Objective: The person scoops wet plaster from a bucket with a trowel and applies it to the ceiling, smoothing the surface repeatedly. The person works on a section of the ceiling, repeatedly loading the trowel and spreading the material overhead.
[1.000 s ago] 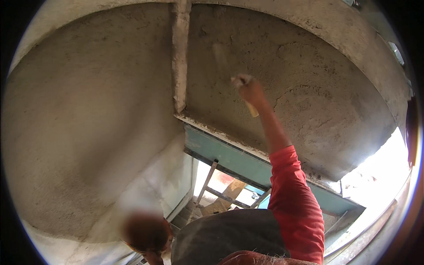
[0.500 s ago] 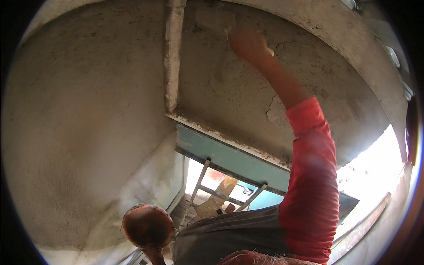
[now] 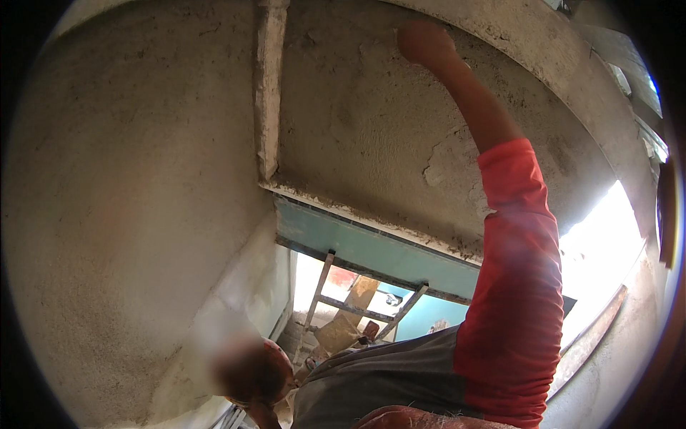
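Observation:
My right hand (image 3: 426, 43) is raised high at the rough grey-brown plaster wall (image 3: 357, 107), its fingers closed. A plastering trowel is in its grip; the flat blade showed faintly half a second ago and cannot be made out now. A red sleeve (image 3: 518, 286) covers that arm up to the bared forearm. Low on the left is a round reddish-brown pan-like thing (image 3: 279, 368), partly smeared by blur. Below it a narrow brown part may be its handle or my left hand; I cannot tell which. A patch of cracked plaster (image 3: 446, 168) lies left of my right forearm.
A pale vertical strip (image 3: 270, 93) divides the wall and meets a ledge (image 3: 357, 214). Under the ledge runs a blue-green band (image 3: 371, 247). Beneath stands a ladder-like frame (image 3: 354, 307) near boards and rubble. Bright daylight enters at the right, beside a curved concrete edge (image 3: 543, 57).
My right hand has moved to the right and slightly up along the wall. The round thing has shifted a little to the right and become blurred. The whole view has shifted slightly.

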Motion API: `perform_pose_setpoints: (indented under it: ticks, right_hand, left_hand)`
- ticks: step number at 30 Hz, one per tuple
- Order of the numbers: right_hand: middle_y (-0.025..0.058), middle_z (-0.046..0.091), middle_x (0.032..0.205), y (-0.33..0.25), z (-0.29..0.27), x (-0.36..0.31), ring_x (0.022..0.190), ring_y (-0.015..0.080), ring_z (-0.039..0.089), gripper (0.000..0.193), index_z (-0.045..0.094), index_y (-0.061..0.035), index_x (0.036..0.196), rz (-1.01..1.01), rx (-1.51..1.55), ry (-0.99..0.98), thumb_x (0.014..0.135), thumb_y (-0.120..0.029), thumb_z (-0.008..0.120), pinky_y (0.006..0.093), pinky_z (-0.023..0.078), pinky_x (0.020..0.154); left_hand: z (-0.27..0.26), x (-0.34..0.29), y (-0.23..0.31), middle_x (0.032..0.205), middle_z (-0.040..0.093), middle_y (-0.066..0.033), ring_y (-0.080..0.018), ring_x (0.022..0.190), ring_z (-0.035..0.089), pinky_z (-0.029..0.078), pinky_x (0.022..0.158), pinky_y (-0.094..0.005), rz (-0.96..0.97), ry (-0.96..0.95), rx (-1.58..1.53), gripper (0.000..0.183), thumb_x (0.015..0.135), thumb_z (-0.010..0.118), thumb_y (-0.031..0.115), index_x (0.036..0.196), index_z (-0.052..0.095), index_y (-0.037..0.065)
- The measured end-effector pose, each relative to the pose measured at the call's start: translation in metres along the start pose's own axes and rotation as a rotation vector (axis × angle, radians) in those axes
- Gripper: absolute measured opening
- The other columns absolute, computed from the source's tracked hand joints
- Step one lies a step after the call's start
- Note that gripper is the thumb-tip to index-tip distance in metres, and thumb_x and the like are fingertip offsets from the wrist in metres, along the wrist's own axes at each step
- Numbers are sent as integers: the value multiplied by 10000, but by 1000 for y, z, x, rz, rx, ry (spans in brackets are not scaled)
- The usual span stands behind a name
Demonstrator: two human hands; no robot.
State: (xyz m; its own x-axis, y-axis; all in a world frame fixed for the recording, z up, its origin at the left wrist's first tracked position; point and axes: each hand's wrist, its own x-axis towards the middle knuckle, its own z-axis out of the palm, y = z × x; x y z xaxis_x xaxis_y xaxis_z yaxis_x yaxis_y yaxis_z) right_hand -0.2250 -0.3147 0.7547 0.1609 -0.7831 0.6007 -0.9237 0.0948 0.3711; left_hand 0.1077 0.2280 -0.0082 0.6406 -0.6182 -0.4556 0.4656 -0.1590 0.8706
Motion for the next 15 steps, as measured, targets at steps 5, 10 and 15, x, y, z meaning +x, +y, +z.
perform_pose_setpoints:
  ticks: [5, 10, 15]
  right_hand:
    - [248, 714, 1152, 28, 10, -8, 1087, 433, 698, 306, 723, 9, 1137, 48, 30, 57, 1001, -151, 500, 541, 566, 926]
    - [234, 714, 1202, 56, 23, -21, 1141, 421, 686, 303, 723, -13, 1166, 79, -6, -10, 993, -140, 510, 556, 566, 928]
    - [235, 726, 1137, 70, 40, -44, 1083, 404, 705, 299, 717, -33, 1181, 8, -168, -2, 990, -128, 507, 524, 564, 937]
  left_hand:
    - [-15, 4, -1, 863, 670, -58, -169, 678, 602, 482, 573, -327, 43, -39, 62, 207, 935, 592, 99, 1110, 677, 26]
    - [-38, 11, -2, 850, 670, -53, -170, 680, 602, 485, 579, -333, 221, -119, 298, 201, 940, 584, 99, 1098, 680, 22]
    - [-63, 16, -6, 831, 670, -50, -174, 692, 604, 496, 599, -345, 188, -138, 357, 201, 947, 571, 103, 1085, 681, 8]
